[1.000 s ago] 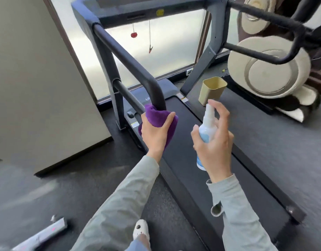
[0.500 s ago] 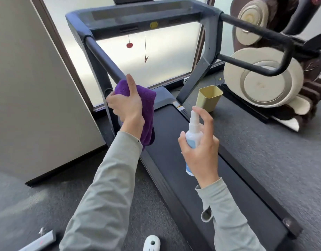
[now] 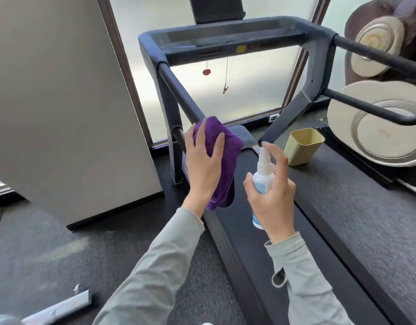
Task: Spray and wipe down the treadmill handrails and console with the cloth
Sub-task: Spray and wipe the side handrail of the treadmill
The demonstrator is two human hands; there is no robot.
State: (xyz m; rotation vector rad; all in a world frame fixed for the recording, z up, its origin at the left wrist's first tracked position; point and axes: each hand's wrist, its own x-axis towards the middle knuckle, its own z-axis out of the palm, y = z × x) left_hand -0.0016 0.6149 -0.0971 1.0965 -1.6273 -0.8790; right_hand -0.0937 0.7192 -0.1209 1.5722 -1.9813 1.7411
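Left hand point(image 3: 203, 167) at frame centre, fingers spread and fairly straight, pressing purple cloth point(image 3: 222, 158) against lower stretch of left handrail point(image 3: 178, 95). Cloth draped over the rail, bunched at top, loose end hanging down below the wrist toward edge of treadmill belt point(image 3: 261, 242). Not clear how far the thumb wraps behind the cloth; hidden.

Right hand point(image 3: 273, 195) just right of centre, fingers curled round white spray bottle point(image 3: 263, 177), index finger arched over the nozzle top. Bottle upright, pale blue label partly showing between fingers, base visible below the palm. Bottle close beside the cloth, not touching it. Nozzle direction hard to tell.

Console point(image 3: 225, 41) across upper centre of frame, dark grey, yellow sticker on its front edge, black screen panel rising above it at top edge. Red safety key and a clip on cords dangling below console, against frosted window. Right handrail point(image 3: 378, 55) running off upper right, second bar below it curving round.

Grey-green sleeves on both forearms, entering from bottom of frame.

Yellow-beige bin point(image 3: 303, 146) on dark floor at right of belt, near foot of right upright. Massage chair point(image 3: 380, 127) with cream round panels at far right. Beige wall panel point(image 3: 61, 102) filling upper left. Grey flat tool with pink markings at lower left corner, on carpet.
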